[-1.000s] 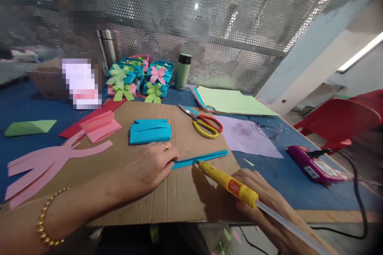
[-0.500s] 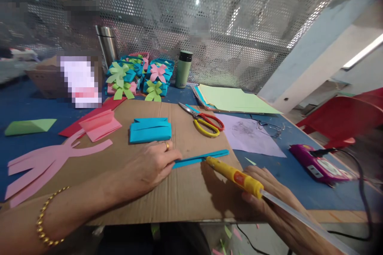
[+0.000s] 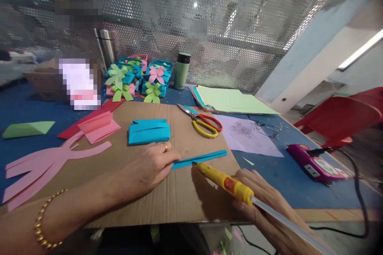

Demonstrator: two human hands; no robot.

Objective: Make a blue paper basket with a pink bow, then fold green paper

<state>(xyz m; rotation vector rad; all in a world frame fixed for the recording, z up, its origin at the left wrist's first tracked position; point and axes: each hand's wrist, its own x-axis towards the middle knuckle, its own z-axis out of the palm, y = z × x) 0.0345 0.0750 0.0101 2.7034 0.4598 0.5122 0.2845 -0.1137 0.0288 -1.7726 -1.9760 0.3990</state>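
Note:
A folded blue paper strip [image 3: 209,157] lies slantwise on the cardboard sheet [image 3: 176,203]. My left hand [image 3: 154,163] is closed over the strip's left end, pinning it down with the fingertips. In my right hand [image 3: 260,191] is a yellow hot glue gun [image 3: 224,179], with a clear glue stick running out of its back end. The gun's dark nozzle touches or hovers just above the strip, near its middle; I cannot tell which. Just beyond my left hand sits a folded blue paper box [image 3: 149,132]. Red-and-yellow-handled scissors [image 3: 206,123] rest open farther back.
Pink cut paper [image 3: 54,159] and red paper lie at left. Paper boxes with paper flowers [image 3: 137,77] are stacked behind, near a green bottle [image 3: 182,71] and a steel flask [image 3: 106,50]. Paper sheets [image 3: 233,99], eyeglasses [image 3: 267,129] and a purple power strip [image 3: 314,163] are at right.
The glue gun's nozzle has moved left along the strip, toward my left hand. My left hand keeps its place on the strip's end. The view has shifted slightly.

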